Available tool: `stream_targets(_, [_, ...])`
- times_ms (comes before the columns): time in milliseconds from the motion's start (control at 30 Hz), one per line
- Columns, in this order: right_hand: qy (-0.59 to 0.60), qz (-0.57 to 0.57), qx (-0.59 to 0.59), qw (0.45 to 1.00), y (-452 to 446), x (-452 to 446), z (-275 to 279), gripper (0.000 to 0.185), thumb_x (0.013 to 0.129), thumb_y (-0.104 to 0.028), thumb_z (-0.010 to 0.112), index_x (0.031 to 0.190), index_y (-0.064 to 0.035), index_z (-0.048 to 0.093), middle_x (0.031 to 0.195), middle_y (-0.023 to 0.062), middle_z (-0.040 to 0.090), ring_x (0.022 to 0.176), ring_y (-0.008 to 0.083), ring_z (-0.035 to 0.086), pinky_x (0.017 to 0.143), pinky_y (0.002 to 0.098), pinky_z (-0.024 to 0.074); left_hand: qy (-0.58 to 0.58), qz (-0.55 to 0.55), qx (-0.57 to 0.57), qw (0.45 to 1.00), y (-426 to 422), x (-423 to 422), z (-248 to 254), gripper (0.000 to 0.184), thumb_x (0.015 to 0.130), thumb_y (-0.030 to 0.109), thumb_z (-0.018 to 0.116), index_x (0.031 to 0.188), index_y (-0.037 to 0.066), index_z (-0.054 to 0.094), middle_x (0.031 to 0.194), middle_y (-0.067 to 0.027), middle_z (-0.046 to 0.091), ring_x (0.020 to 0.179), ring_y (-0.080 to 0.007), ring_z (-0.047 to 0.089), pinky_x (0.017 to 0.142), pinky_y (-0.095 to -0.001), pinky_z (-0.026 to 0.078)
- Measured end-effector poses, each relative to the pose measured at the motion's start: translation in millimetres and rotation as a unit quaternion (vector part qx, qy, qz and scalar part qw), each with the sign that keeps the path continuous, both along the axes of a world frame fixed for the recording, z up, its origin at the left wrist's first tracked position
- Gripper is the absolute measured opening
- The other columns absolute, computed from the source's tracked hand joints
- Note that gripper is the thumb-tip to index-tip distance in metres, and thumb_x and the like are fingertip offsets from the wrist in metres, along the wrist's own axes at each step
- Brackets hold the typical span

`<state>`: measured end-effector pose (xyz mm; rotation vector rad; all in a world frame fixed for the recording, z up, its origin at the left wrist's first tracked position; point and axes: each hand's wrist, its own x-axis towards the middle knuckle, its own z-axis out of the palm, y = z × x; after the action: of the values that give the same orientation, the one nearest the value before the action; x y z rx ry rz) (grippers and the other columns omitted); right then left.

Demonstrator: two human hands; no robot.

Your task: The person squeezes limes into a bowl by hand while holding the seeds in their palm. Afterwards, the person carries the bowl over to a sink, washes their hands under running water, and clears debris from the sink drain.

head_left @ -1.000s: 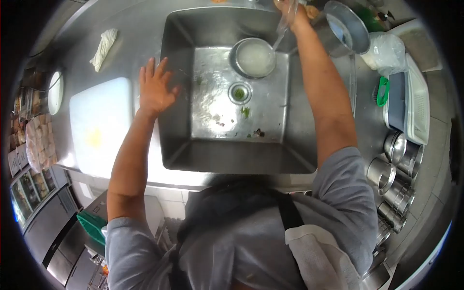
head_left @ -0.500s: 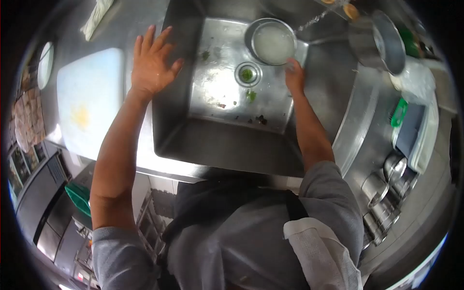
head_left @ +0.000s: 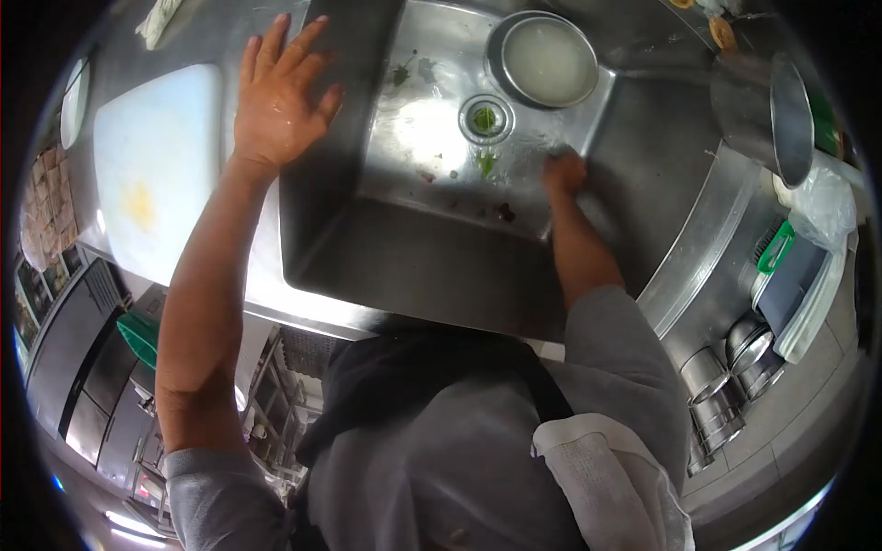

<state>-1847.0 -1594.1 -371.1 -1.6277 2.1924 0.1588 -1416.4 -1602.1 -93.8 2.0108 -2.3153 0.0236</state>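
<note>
My left hand (head_left: 280,106) rests with fingers spread on the left rim of the steel sink (head_left: 404,266), holding nothing. Over the right part of the sink floor is my right hand (head_left: 564,173), its fingers curled; whether something small is in it is hidden. A round metal bowl of cloudy liquid (head_left: 549,61) sits in the sink, beyond my right hand and apart from it. Green scraps (head_left: 485,163) lie by the drain (head_left: 487,119), with small dark bits nearer the front.
A white cutting board (head_left: 156,174) lies left of the sink, with a twisted cloth (head_left: 158,20) beyond it. To the right are a large metal pot (head_left: 792,119), a plastic bag (head_left: 822,204), a green brush (head_left: 777,248) and several metal containers (head_left: 717,413).
My right hand has come from the far right edge down into the sink, past the bowl, towards me. The view has shifted and turned. My left hand has stayed on the sink's left rim.
</note>
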Motion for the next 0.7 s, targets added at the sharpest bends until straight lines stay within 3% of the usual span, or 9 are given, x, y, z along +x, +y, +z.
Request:
stream_targets(67, [-0.002,-0.164,0.051,0.985,7,-7,-20,0.028,0.085,-0.026,0.062,0.1,-0.0028,0.068,0.109,0.0163,0.067,0.101,0.0351,0.064,0.083,0.046,0.0521,0.011,-0.002,-0.006,1.0,0,2,0,0.036,0.08,0.027,0.069,0.115,0.016,0.065,0.148,0.0017,0.042,0.143,-0.028,0.027,0.116,-0.0501,0.018])
stream_targets(133, [0.127,0.123,0.132,0.975,44,-19,-127,0.031,0.085,-0.032,0.061,0.099,-0.0058,0.07,0.11,0.0129,0.069,0.101,0.0336,0.066,0.083,0.0471,0.0522,0.025,0.009,0.007,1.0,0,-4,5,0.038,0.076,0.023,0.07,0.112,0.012,0.065,0.145,-0.0049,0.044,0.142,-0.0331,0.028,0.116,-0.0532,0.019])
stream_targets(200, [0.153,0.287,0.113,0.939,44,39,-123,0.036,0.088,-0.037,0.053,0.1,-0.0073,0.069,0.103,0.0152,0.069,0.096,0.0369,0.065,0.084,0.0443,0.0503,0.039,0.019,0.042,0.998,-6,-13,23,0.041,0.07,0.016,0.072,0.108,0.004,0.064,0.142,-0.0167,0.046,0.139,-0.042,0.028,0.115,-0.0571,0.019])
stream_targets(300, [-0.226,0.02,0.049,0.973,-8,109,-90,0.028,0.087,-0.025,0.051,0.092,-0.0031,0.067,0.093,0.0184,0.069,0.09,0.0381,0.064,0.08,0.0444,0.0489,0.032,0.022,0.038,0.999,-4,-10,19,0.036,0.071,0.019,0.07,0.104,0.004,0.065,0.144,-0.0147,0.045,0.14,-0.0415,0.028,0.115,-0.0557,0.019])
stream_targets(400, [-0.231,-0.067,0.011,0.971,-26,92,-53,0.027,0.089,-0.022,0.049,0.088,-0.0015,0.067,0.095,0.017,0.069,0.088,0.0391,0.063,0.081,0.0461,0.0489,0.026,0.02,0.043,0.999,-3,-10,20,0.038,0.072,0.019,0.071,0.107,0.004,0.065,0.144,-0.0158,0.043,0.14,-0.0422,0.027,0.116,-0.0556,0.019])
stream_targets(500, [0.01,0.157,0.226,0.961,29,-9,-79,0.05,0.092,-0.045,0.052,0.121,-0.0046,0.061,0.12,0.0212,0.061,0.112,0.038,0.057,0.096,0.0441,0.0454,0.028,0.011,0.028,0.999,-3,-4,16,0.039,0.072,0.02,0.071,0.107,0.004,0.066,0.143,-0.0142,0.045,0.14,-0.0408,0.028,0.116,-0.0554,0.019])
stream_targets(600, [-0.065,-0.023,0.289,0.955,119,-45,-76,0.049,0.094,-0.041,0.049,0.125,-0.0051,0.059,0.122,0.0175,0.06,0.112,0.0315,0.057,0.095,0.0418,0.0458,0.081,0.001,-0.008,0.997,1,8,-3,0.033,0.075,0.021,0.07,0.107,0.014,0.067,0.144,-0.0022,0.046,0.14,-0.0342,0.03,0.114,-0.0573,0.02])
stream_targets(667, [-0.419,-0.325,0.256,0.808,122,-4,-52,0.04,0.094,-0.031,0.052,0.124,-0.0055,0.06,0.115,0.0164,0.063,0.105,0.0279,0.059,0.09,0.0404,0.0492,0.068,0.003,-0.029,0.997,1,7,-3,0.032,0.069,0.02,0.07,0.1,0.012,0.067,0.14,-0.0058,0.049,0.138,-0.0413,0.031,0.111,-0.0633,0.021])
stream_targets(700, [-0.499,-0.542,0.238,0.633,109,30,-24,0.03,0.094,-0.028,0.053,0.113,-0.0079,0.063,0.095,0.0108,0.065,0.086,0.027,0.062,0.077,0.0428,0.0528,0.082,0.01,-0.01,0.996,0,7,4,0.033,0.068,0.023,0.072,0.098,0.011,0.067,0.14,-0.0071,0.049,0.14,-0.0407,0.029,0.112,-0.0632,0.02])
